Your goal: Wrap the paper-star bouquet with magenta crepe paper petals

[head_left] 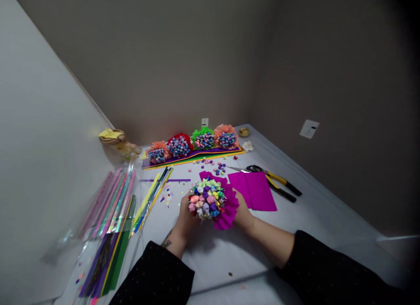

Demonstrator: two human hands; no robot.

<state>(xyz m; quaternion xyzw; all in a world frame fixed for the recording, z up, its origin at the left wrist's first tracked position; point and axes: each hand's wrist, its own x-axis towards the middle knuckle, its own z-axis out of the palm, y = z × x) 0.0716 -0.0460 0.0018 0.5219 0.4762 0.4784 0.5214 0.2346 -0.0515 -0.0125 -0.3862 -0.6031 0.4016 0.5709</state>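
Note:
A bouquet of many-coloured folded paper stars point(206, 201) is held up in front of me over the table. My left hand point(185, 218) is closed round its left side and underside, with the fingers mostly hidden behind the stars. A ruffled strip of magenta crepe paper point(231, 208) curves round the back and right side of the bouquet; the left front is bare of it. My right hand point(243, 214) grips this ruffle from the right, its fingertips hidden behind the paper. Just beyond that hand lies a folded magenta crepe sheet point(257, 191).
Several finished star bouquets point(204, 139) stand at the back on coloured sheets point(197, 156). Scissors point(244, 169) and yellow-black pliers point(281, 180) lie right. Paper strips point(114, 252) and plastic-wrapped strips point(110, 200) lie left; loose stars point(219, 168) are scattered behind the bouquet. Walls border the table.

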